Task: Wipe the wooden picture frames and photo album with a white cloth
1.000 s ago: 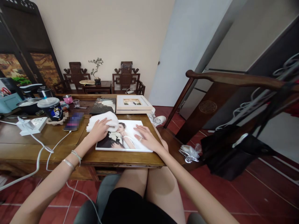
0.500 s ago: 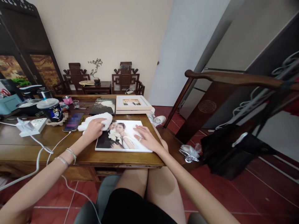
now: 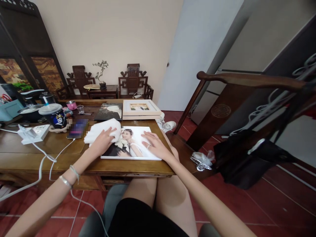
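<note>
A wedding photo panel (image 3: 135, 149) with a white edge lies flat near the front of the wooden table. Over its upper left part rests a folded white cloth (image 3: 98, 128), which hides some of the picture. My left hand (image 3: 106, 138) presses on the cloth and grips it, fingers a little bent and apart. On the panel's right side my right hand (image 3: 155, 144) lies flat with spread fingers, a ring on one of them.
Behind the panel are a dark photo panel (image 3: 108, 112) and a white framed picture (image 3: 140, 108). At left stand a lidded cup (image 3: 55, 117), a phone (image 3: 77, 128) on a cable and a power strip (image 3: 37, 133). A wooden chair (image 3: 222, 105) stands at right.
My left hand and the cloth have shifted slightly to the right over the panel, covering more of the picture. The left fingers are more spread. My right hand stays in place.
</note>
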A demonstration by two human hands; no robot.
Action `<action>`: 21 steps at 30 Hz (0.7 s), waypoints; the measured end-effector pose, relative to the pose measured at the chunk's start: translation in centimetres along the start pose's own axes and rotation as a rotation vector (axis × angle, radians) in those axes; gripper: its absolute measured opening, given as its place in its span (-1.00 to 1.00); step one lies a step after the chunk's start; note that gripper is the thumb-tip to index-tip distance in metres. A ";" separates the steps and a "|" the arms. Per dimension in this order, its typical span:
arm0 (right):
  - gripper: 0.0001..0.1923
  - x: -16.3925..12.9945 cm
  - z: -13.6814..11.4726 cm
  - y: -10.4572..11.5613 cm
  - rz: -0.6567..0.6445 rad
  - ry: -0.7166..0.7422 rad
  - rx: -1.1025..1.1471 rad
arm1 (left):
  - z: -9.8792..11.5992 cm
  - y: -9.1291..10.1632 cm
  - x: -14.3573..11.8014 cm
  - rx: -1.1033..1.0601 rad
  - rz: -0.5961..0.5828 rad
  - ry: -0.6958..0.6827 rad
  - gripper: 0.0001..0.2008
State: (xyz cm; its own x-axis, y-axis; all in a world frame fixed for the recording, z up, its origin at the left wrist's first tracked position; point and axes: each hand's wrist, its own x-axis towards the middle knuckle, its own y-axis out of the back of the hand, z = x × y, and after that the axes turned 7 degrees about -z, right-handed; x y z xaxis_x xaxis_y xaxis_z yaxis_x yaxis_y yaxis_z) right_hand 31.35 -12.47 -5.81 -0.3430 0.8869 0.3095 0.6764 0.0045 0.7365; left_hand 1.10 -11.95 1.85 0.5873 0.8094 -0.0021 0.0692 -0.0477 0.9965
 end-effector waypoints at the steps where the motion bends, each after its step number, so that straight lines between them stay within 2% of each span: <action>1: -0.51 0.0 0.0 0.0 0.001 0.002 -0.002 | 0.9 0.1 -1.3 0.014 -0.012 -0.012 -0.71; 6: -0.51 0.0 -0.1 0.0 0.001 0.011 -0.003 | 5.0 -0.1 -7.3 0.054 0.040 -0.171 -0.71; 8: -0.50 0.0 -0.1 0.1 -0.003 0.008 -0.001 | 5.6 0.1 -8.6 0.046 0.087 -0.243 -0.72; 10: -0.50 0.0 -0.1 0.1 -0.004 0.007 0.002 | 5.2 0.8 -8.6 0.042 0.175 -0.271 -0.73; 13: -0.50 -0.1 0.0 0.2 -0.011 0.014 0.009 | 3.3 2.8 -6.6 0.060 0.403 -0.205 -0.73; 15: -0.50 0.0 0.0 0.2 -0.012 0.017 0.011 | 1.7 4.1 -4.2 0.067 0.598 -0.106 -0.74; 16: -0.50 0.0 0.1 0.2 -0.011 0.018 0.011 | 0.9 4.6 -2.9 0.077 0.644 -0.083 -0.73; 18: -0.51 0.0 0.1 0.2 -0.006 0.019 0.009 | -0.5 4.8 -0.3 0.109 0.629 -0.110 -0.71; 21: -0.50 0.0 0.0 0.2 -0.004 0.021 0.011 | -1.7 3.4 2.6 0.164 0.408 -0.160 -0.79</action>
State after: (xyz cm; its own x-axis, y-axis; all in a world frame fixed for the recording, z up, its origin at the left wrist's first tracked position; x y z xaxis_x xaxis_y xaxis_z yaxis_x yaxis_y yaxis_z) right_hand 31.48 -12.52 -5.66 -0.3594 0.8769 0.3193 0.6823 0.0135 0.7309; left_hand 1.51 -9.04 5.38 0.7092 0.6055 0.3611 -0.0737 -0.4458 0.8921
